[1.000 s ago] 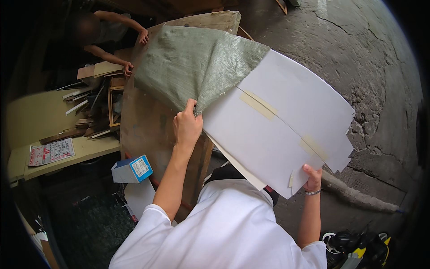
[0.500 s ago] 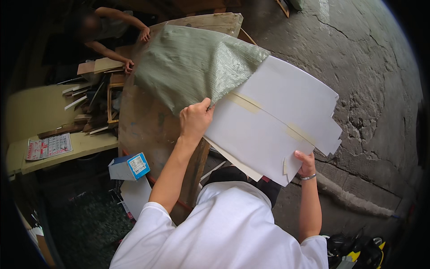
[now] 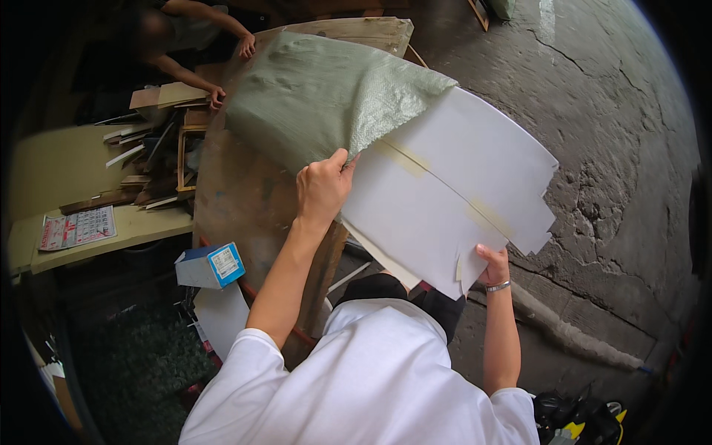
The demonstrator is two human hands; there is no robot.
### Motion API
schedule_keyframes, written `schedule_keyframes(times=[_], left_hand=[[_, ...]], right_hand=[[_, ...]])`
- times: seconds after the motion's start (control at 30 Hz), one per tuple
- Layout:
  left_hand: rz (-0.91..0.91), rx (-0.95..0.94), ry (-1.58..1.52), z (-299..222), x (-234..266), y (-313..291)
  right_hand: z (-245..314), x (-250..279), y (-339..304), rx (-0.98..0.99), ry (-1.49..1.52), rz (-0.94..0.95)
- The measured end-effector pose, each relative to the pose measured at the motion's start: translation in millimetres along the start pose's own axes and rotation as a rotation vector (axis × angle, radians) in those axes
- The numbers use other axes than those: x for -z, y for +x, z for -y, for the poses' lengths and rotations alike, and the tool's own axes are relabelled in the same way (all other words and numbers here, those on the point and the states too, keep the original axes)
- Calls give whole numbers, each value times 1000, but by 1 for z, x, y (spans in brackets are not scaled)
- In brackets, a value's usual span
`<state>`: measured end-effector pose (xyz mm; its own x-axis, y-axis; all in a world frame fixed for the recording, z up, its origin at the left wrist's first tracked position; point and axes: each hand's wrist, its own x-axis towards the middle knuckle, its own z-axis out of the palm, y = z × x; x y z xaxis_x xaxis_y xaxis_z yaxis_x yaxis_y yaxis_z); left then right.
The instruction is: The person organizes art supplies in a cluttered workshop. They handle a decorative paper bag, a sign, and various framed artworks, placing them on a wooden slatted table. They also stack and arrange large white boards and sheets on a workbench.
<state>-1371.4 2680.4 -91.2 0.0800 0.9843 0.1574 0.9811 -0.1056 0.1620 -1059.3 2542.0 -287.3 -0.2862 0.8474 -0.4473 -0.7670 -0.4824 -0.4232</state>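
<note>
A grey-green woven plastic sack (image 3: 311,96) lies across a wooden table, covering the far end of a stack of large white sheets (image 3: 437,193). Strips of pale yellow tape cross a seam in the top sheet. My left hand (image 3: 324,189) is closed, pinching the sack's near corner at its open edge. At the sheets' near right corner, my right hand (image 3: 492,265) grips their edge, thumb on top and fingers hidden underneath. The sheets' near end sticks out past the table toward my body.
Across the table (image 3: 252,200), a co-worker's hands (image 3: 216,96) rest at its far left edge. Wood offcuts (image 3: 156,148) and a printed sheet (image 3: 78,228) lie on a yellowish bench. A blue-and-white box (image 3: 210,265) stands left of me. Cracked concrete floor (image 3: 615,148) spreads right.
The sheets' near end and my right hand have shifted slightly left and up toward the sack. My left hand still holds the sack's corner, a little higher in view.
</note>
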Motion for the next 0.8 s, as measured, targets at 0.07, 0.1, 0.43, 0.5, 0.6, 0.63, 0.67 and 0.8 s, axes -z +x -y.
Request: schedule_keyframes(times=[0.07,0.1,0.43,0.5,0.6,0.63,0.67,0.8], left_hand=[[12,28,16,1,2,1],[31,34,21,1,2,1],[81,-4,-52,10,2,-12],[141,51,-26,14,8,-14],[201,141,-3,21,15,-22],[203,154,-2,23,15,-25],[219,135,9,24,16,-28],[209,16,-72,22,11,-37]], right_hand=[[3,-7,-13,35,-15,54],[4,-9,-13,34,-14,68],[12,0,62,-17,-124,-75],[19,-3,59,33,-128,-54],[21,-14,56,37,-141,-74],[20,-19,56,35,-147,-82],[13,-26,57,41,-153,-110],[-11,-61,57,-31,-130,-95]])
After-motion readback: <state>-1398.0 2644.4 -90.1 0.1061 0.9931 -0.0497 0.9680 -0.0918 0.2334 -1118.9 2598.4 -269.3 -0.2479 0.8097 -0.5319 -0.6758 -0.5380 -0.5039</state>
